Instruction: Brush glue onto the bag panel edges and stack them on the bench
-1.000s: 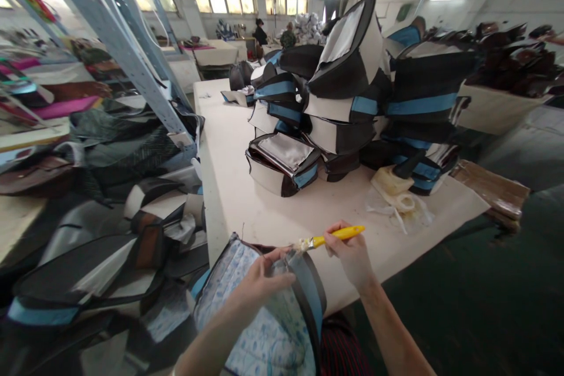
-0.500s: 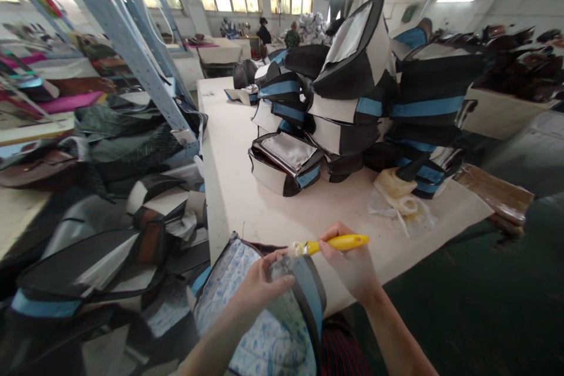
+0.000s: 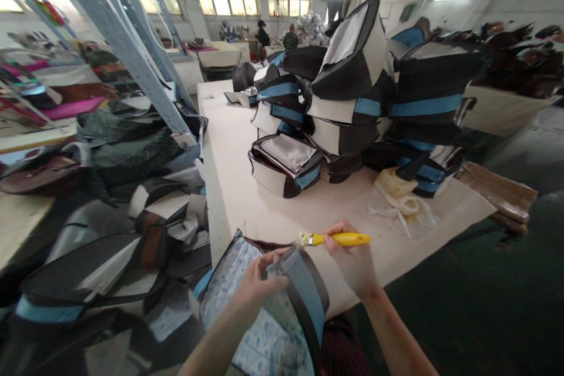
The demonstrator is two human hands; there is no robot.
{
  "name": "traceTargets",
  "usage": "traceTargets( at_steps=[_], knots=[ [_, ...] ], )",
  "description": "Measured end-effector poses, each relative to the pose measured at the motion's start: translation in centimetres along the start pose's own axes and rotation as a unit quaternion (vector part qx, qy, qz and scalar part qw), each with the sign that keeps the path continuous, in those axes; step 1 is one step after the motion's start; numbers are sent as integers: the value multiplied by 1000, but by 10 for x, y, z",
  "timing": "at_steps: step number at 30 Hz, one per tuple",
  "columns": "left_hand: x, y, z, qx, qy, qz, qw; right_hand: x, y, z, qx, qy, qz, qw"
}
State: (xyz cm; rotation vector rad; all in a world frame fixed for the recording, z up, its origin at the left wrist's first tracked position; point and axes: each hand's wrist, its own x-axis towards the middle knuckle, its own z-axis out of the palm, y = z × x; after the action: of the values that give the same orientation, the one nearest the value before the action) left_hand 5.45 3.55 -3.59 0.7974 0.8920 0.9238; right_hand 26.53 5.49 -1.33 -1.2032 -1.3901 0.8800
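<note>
At the near edge of the work table (image 3: 229, 200), left hand (image 3: 263, 289) pinches a black-bound, blue-patterned lined panel (image 3: 233, 282), right hand (image 3: 352, 261) closed around a yellow-handled brush (image 3: 341, 239) at its rim; edge-brushing underway, the rim wants holding open.

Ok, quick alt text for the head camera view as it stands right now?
A person's right hand holds a yellow-handled brush near the edge of a blue-patterned padded panel, which their left hand pinches open. Stacked black, white and blue padded panels sit on a cream work table beyond.

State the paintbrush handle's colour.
Yellow; the paintbrush handle shows best in the head view.
</note>
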Motion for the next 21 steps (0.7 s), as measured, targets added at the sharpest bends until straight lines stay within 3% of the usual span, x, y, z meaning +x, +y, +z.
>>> traceTargets(
  at_steps=[4, 10, 15, 18, 21],
  knots=[
    [-1, 11, -9, -67, -9, 28, 997, 2, -7, -4, 133, 50, 21, 990],
    [-21, 31, -31, -189, -20, 71, 979, 6, -12, 5, 258, 23, 47, 965],
    [-35, 49, -44, -234, -43, 99, 966, 12, -34, 22, 362, 23, 61, 930],
    [-31, 45, -47, -239, -54, 82, 966, 12, -48, 26, 377, 8, 60, 924],
    [-20, 32, -47, -248, -27, 71, 966, 9, -51, 29, 366, -19, 50, 929]
  ],
)
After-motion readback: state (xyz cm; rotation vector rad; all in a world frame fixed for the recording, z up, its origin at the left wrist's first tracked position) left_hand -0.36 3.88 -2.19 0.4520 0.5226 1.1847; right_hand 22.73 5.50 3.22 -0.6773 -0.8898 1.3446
